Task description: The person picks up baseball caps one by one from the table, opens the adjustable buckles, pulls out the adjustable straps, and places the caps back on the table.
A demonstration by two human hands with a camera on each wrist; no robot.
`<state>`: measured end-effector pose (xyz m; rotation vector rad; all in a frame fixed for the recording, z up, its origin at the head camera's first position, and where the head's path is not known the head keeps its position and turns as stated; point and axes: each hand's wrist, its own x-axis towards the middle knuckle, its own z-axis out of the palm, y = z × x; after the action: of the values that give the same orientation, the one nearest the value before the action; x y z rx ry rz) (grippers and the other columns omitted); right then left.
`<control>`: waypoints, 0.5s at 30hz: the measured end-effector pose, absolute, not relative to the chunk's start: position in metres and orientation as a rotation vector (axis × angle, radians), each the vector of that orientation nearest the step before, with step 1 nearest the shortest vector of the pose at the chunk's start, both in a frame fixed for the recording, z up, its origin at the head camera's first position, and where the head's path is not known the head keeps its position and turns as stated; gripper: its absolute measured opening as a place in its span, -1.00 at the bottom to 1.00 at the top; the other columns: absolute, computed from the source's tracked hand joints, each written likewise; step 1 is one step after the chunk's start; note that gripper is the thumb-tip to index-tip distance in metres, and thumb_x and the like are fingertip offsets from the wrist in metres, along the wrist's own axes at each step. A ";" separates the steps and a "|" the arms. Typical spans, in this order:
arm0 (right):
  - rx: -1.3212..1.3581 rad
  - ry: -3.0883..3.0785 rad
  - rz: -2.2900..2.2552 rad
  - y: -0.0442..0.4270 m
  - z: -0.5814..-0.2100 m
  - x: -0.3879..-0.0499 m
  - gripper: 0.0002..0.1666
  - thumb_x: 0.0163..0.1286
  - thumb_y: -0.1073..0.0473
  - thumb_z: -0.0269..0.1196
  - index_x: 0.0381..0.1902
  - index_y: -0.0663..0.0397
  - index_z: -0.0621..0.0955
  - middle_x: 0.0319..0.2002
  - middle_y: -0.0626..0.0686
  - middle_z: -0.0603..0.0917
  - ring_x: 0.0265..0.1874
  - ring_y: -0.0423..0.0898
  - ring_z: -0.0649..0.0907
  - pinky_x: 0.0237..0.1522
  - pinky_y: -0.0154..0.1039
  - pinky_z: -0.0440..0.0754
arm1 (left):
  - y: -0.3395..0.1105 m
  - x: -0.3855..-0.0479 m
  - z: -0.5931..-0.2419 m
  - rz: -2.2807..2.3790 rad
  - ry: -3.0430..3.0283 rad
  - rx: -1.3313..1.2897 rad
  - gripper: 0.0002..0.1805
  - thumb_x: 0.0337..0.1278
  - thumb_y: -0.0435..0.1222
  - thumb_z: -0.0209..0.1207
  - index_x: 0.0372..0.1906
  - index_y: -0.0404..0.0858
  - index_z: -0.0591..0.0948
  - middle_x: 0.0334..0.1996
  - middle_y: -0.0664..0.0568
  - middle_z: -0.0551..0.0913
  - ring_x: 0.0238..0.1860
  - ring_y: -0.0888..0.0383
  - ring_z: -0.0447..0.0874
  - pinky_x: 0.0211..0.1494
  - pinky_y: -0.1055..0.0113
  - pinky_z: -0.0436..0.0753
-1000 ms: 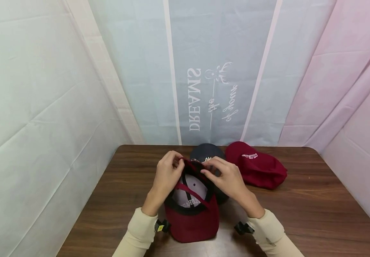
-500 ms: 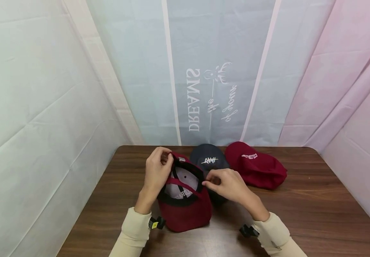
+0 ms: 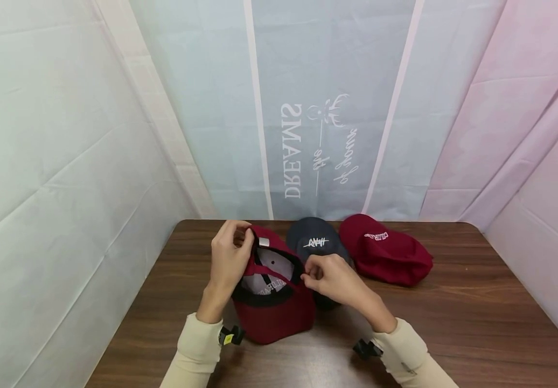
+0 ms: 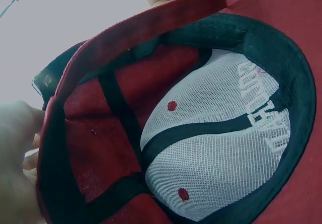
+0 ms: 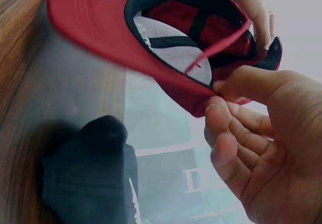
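A dark red cap (image 3: 275, 318) is held with its inside facing up and its brim toward the near edge of the table. The left hand (image 3: 230, 258) pinches the cap's far left rim. On the cap's right rim, the right hand (image 3: 334, 277) pinches the edge between thumb and index finger, as the right hand (image 5: 282, 128) also shows in the right wrist view. In the left wrist view the white mesh lining (image 4: 201, 148) and dark sweatband (image 4: 302, 93) are visible, with a red strap (image 4: 146, 25) crossing the opening.
Behind the held cap, a dark cap (image 3: 314, 231) with white lettering lies on the wooden table (image 3: 473, 323). Beside it on the right is another red cap (image 3: 390, 256). Fabric curtains (image 3: 211, 108) stand behind and at both sides.
The held cap has moved left with both hands and its opening is spread wider. The right hand has shifted down along the rim, and the dark cap's lettering is now uncovered.
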<state>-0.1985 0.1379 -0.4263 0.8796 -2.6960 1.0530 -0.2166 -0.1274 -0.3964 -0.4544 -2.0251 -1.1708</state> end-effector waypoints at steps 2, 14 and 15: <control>0.872 -2.681 1.104 0.135 -0.423 -0.199 -0.84 0.32 0.23 0.47 -0.37 -0.07 0.67 -0.51 -0.20 0.70 -0.58 -0.45 0.59 -0.43 -0.41 0.62 | -0.130 -0.215 -0.393 -1.159 -2.007 -0.448 -0.90 0.34 -0.53 0.24 -0.15 -0.36 0.71 -0.29 -0.11 0.70 -0.43 0.12 0.71 -0.33 0.57 0.63; 0.888 -2.537 1.097 0.122 -0.412 -0.211 -0.80 0.34 0.26 0.47 -0.41 -0.08 0.66 -0.57 -0.19 0.69 -0.68 -0.49 0.57 -0.49 -0.41 0.62 | -0.143 -0.204 -0.377 -1.123 -1.920 -0.415 -0.88 0.32 -0.54 0.24 -0.15 -0.34 0.72 -0.28 -0.13 0.71 -0.47 0.11 0.71 -0.34 0.64 0.58; 0.890 -2.518 1.082 0.121 -0.411 -0.212 -0.80 0.34 0.26 0.47 -0.41 -0.08 0.66 -0.57 -0.19 0.69 -0.67 -0.50 0.56 -0.48 -0.41 0.61 | -0.144 -0.203 -0.375 -1.120 -1.914 -0.413 -0.87 0.32 -0.54 0.24 -0.15 -0.35 0.73 -0.29 -0.13 0.71 -0.47 0.11 0.71 -0.34 0.65 0.58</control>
<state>-0.2120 0.1210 -0.4114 0.8902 -2.5177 1.0819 -0.2031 -0.1436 -0.3751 -0.4132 -1.9141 -1.1198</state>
